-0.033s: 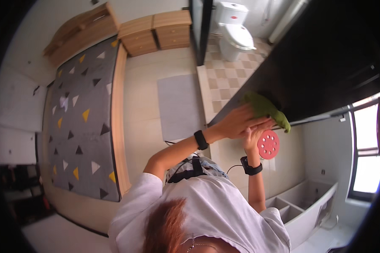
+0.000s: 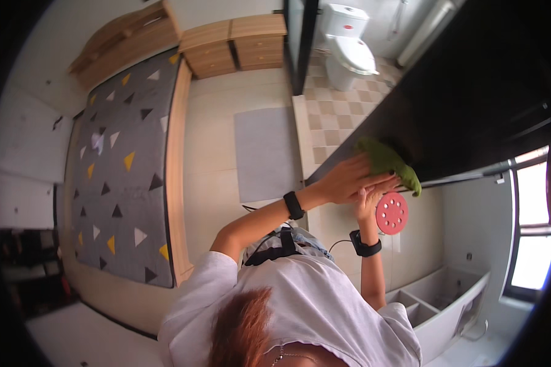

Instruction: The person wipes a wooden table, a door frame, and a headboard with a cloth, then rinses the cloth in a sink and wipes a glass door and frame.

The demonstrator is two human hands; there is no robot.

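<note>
Green soft cloth [image 2: 390,164] lies pressed under the flat left hand [image 2: 349,180] on the dark cabinet top [image 2: 471,104]; the right hand [image 2: 368,205] holds a red perforated disc [image 2: 392,212] (wiping seems midway, I judge).

One crumpled green cloth [image 2: 389,164], one round red disc with white dots [image 2: 392,212], two black wristbands, one grey rectangular floor mat [image 2: 266,153], one white toilet [image 2: 349,52], two light wooden drawer cabinets, one grey triangle-patterned mattress [image 2: 122,165].
</note>
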